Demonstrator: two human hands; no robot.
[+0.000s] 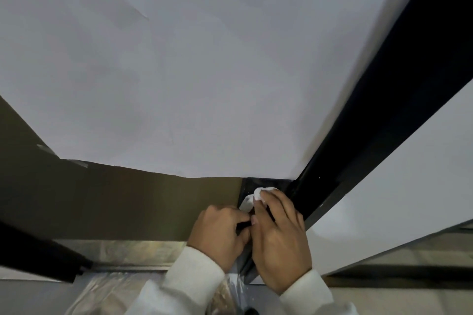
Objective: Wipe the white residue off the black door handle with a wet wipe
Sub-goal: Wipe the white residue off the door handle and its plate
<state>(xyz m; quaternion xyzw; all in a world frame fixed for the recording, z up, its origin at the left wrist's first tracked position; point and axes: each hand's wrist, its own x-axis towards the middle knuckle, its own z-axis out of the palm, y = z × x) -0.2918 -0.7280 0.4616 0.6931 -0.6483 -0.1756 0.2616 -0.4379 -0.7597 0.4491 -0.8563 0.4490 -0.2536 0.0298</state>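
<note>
1. A white paper sheet (192,71) covered most of the door, taped down, probably as protection.
2. The black door frame (371,115) ran diagonally beside it.
3. The right hand (279,240) pressed a wet wipe (256,195) onto the black door handle (249,185), fingers together, clamping the wipe.
4. The left hand (217,233) curled shut around a dark part below, apparently steadying it.
5. The wipe looked crumpled and white; any residue was too small to see.
</note>
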